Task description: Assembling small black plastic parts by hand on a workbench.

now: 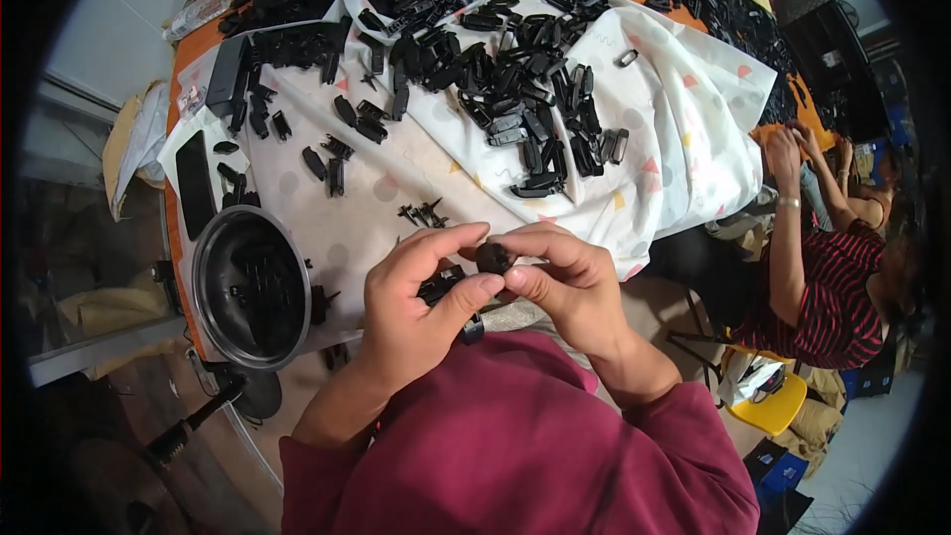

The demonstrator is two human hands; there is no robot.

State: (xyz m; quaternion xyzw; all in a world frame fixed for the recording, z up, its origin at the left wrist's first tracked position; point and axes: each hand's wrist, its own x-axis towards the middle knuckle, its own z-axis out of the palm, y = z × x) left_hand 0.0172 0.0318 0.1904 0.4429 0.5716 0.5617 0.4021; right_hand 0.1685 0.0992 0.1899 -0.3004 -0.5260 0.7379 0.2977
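Between the fingers [451, 242] of the left hand [408, 299] and right hand [582, 305], pinched nearly together, a small dark part [493, 259] is held, apparently mid-work. Left of the fingers, a metal bowl [212, 282] holds black pieces; beyond them, a large heap [525, 74] on the cloth [684, 178] suggests much remains, with no writing legible.

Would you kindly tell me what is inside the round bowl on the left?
Several slender dark parts lie inside the bowl; whatever is beneath them is covered and cannot be seen.
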